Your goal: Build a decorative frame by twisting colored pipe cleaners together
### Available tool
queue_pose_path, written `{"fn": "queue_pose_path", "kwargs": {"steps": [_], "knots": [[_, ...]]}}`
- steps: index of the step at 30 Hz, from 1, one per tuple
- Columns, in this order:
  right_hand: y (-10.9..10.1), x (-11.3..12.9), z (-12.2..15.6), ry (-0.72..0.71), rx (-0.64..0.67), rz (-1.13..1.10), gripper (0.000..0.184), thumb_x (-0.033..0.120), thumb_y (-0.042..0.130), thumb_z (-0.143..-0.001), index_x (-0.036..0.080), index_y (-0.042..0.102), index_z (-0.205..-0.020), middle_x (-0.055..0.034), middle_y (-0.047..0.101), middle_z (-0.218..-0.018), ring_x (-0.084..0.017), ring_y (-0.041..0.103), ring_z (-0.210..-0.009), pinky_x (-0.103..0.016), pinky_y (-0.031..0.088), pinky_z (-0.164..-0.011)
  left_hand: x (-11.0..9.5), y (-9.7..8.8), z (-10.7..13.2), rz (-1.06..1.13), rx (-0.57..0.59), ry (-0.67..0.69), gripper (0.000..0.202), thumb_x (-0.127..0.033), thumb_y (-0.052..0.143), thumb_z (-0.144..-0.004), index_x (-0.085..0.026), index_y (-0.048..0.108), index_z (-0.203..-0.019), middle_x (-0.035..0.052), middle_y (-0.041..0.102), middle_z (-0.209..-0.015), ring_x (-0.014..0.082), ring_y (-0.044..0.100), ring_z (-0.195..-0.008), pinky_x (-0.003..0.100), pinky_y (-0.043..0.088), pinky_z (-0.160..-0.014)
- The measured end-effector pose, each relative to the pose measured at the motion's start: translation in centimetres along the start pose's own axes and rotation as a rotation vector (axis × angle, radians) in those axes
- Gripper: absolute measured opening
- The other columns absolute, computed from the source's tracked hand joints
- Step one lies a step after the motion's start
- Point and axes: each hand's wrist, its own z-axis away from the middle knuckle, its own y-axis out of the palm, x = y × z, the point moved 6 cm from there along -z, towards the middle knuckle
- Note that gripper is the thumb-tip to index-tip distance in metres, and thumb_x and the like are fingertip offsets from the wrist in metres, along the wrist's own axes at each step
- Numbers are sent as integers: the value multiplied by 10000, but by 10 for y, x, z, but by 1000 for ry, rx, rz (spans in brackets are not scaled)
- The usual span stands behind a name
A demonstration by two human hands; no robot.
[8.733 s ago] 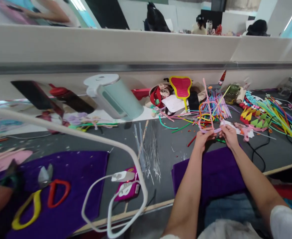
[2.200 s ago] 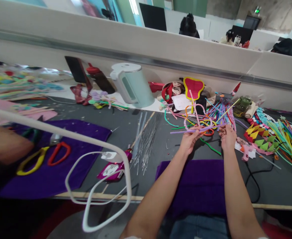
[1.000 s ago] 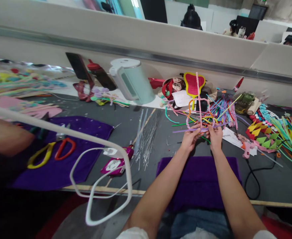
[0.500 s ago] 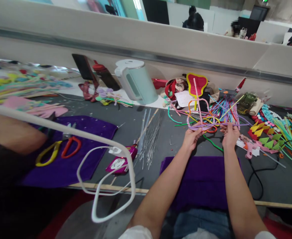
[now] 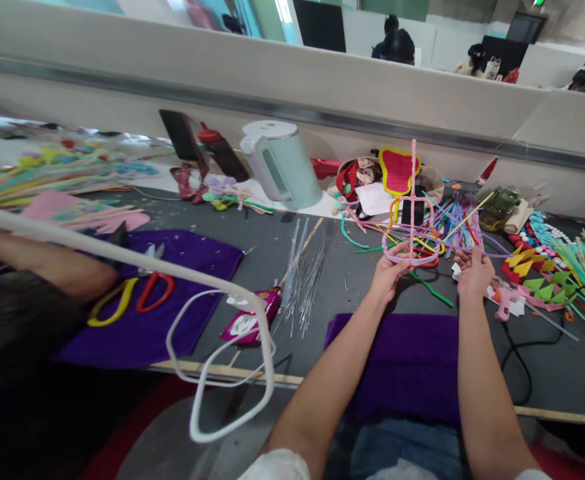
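My left hand (image 5: 391, 269) pinches the bottom of an upright frame of bent pipe cleaners (image 5: 412, 217), pink and lilac with an orange loop. The frame stands up over a heap of loose coloured pipe cleaners (image 5: 452, 223). My right hand (image 5: 474, 271) is just to the right of the frame, fingers curled around a lilac strand that runs out from it. A purple cloth (image 5: 402, 367) lies on the grey table (image 5: 322, 293) under my forearms.
A pale green kettle (image 5: 282, 163) stands at the back. Thin metal wires (image 5: 305, 273) lie left of my hands. A second purple cloth (image 5: 162, 293) holds yellow and red scissors (image 5: 132, 303). Another person's arm (image 5: 47, 267) reaches in at left. A white cable (image 5: 212, 347) hangs in front. Foam shapes (image 5: 532, 273) lie right.
The pipe cleaner frame has been tipped up from lying nearly flat to standing upright. My right hand has shifted slightly right. The view has drifted a little.
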Motion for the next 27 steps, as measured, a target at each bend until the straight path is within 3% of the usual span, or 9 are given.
{"fn": "queue_pose_path", "kwargs": {"steps": [7, 13, 16, 20, 23, 27], "knots": [[7, -4, 8, 58, 34, 80, 361, 468, 715, -678, 178, 532, -791, 60, 607, -573, -102, 636, -488, -170, 494, -415, -2, 10, 6, -13, 101, -12, 795, -206, 820, -599, -214, 486, -1321, 34, 711, -887, 146, 663, -739, 258, 507, -707], [14, 1, 14, -23, 45, 191, 334, 465, 696, -683, 181, 552, -783, 50, 593, -610, -97, 610, -514, -160, 422, -383, 1, 19, 11, -45, 228, -34, 937, -173, 791, -627, -291, 325, -1431, 20, 684, -898, 147, 655, -797, 248, 511, -705], [18, 4, 18, -108, 60, 253, 331, 470, 674, -704, 176, 568, -814, 34, 590, -656, -100, 590, -548, -176, 415, -411, 4, 18, 9, -65, 228, -46, 881, -189, 792, -619, -270, 394, -1401, 41, 674, -964, 143, 649, -795, 244, 518, -693], [33, 12, 31, -269, 194, 366, 277, 429, 643, -755, 172, 610, -854, -1, 605, -759, -108, 562, -620, -223, 458, -533, 7, 13, 5, -101, 178, -59, 721, -184, 783, -608, -228, 547, -1288, 66, 654, -1105, 128, 642, -762, 228, 511, -652], [48, 21, 47, -436, 330, 457, 197, 368, 615, -801, 182, 627, -867, -39, 630, -894, -153, 595, -805, -297, 490, -726, 9, 11, 4, -109, 133, -83, 684, -192, 783, -595, -206, 581, -1248, 69, 681, -1049, 129, 642, -727, 238, 504, -644], [65, 27, 65, -653, 521, 703, 107, 296, 593, -828, 220, 666, -845, -53, 626, -986, -204, 564, -997, -399, 430, -917, 11, 15, 6, -154, 139, -86, 658, -214, 773, -585, -186, 597, -1218, 66, 695, -959, 137, 637, -721, 248, 488, -645]]}}
